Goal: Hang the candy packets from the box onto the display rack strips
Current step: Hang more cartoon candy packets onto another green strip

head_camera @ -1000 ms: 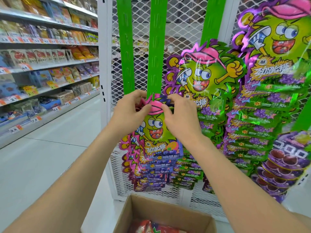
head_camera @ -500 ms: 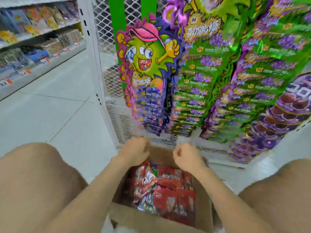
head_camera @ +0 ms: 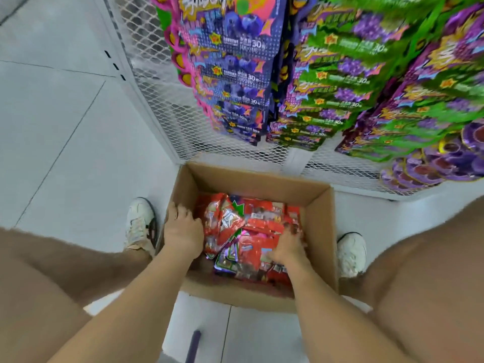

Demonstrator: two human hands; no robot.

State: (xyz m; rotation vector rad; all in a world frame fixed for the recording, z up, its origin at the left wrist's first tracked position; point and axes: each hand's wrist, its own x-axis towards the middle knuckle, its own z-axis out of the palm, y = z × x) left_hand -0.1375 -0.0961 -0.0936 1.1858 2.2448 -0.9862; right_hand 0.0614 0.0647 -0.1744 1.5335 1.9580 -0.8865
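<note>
Brown cardboard box (head_camera: pixel 262 183), red foil candy packets (head_camera: pixel 251 224) inside | left hand (head_camera: pixel 183 231) 9 o'clock, right hand (head_camera: pixel 286 247) 4 o'clock | grips: cannot tell

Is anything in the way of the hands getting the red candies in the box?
No, nothing visible. The cardboard box is open on top, and the left hand and right hand are down inside it, right at the red candy packets.

fingers of the right hand (head_camera: pixel 285 248) are buried among the red packets (head_camera: pixel 262 226), grip unclear.
</note>
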